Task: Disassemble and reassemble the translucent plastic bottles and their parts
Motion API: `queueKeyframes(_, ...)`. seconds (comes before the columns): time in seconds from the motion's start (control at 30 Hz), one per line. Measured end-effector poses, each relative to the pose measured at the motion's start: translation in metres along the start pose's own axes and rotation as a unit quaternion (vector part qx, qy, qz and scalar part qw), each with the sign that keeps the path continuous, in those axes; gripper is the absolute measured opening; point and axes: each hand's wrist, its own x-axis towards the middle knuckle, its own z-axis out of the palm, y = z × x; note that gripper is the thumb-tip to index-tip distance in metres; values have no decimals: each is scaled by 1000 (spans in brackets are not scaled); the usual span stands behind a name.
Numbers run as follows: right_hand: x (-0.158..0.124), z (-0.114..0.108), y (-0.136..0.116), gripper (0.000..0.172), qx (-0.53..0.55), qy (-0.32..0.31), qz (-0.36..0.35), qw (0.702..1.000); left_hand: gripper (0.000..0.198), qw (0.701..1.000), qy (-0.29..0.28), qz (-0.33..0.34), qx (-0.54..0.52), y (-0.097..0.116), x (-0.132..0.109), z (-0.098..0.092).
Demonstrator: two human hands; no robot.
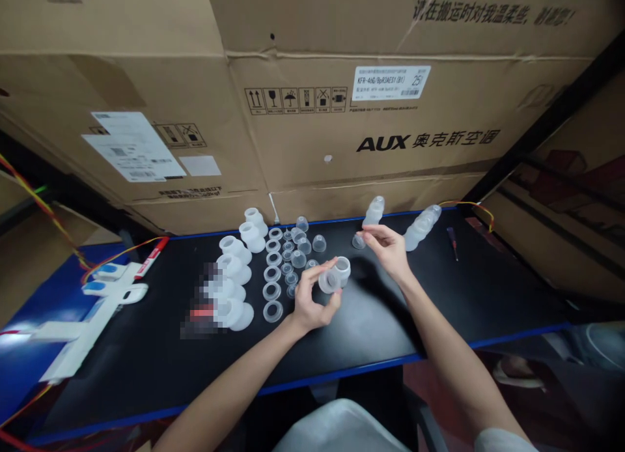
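Note:
My left hand (312,299) is closed around a translucent white wide-necked plastic piece (343,268), tilted over the table, with a clear round part (329,281) at its near side. To the right, my right hand (385,247) has its thumb and fingertips pinched at the edge of a small clear dome cap (359,241). Left of my left hand, clear ring-shaped parts (272,291) stand in a column. Beside them are small clear inserts (287,268) and more clear domes (319,243). Several white wide-necked pieces (251,237) line up farther left.
Stacked translucent pieces (422,227) lean at the back right, with another stack (375,211) behind my right hand. A screwdriver (453,243) lies on the black table mat (502,289). At left are a red marker (151,258) and a white power strip (92,322). Large cartons (303,159) wall the back.

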Motion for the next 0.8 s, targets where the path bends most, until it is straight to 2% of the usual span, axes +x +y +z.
queueKeyframes(0.07,2,1,8,35,-93,3,-47,995,48,1000,1,7,-7,0,2,0)
queueKeyframes(0.17,2,3,18,21,-221,-24,-124,967,47,1000,-7,11,25,2,6,-2)
queueKeyframes(0.27,2,1,27,17,-275,-58,-165,945,44,995,-47,-10,88,5,7,-2)
queueKeyframes(0.37,3,-6,35,19,-298,-82,-180,934,43,993,-68,-12,95,9,4,1)
queueKeyframes(0.53,8,-13,47,20,-287,-87,-152,942,51,995,-81,0,58,9,-1,6)
queueKeyframes(0.67,9,1,50,22,-205,-97,-130,965,53,994,-103,10,30,9,-1,4)
queueKeyframes(0.8,7,15,48,24,-132,-39,-128,982,53,993,-116,2,18,10,-2,4)
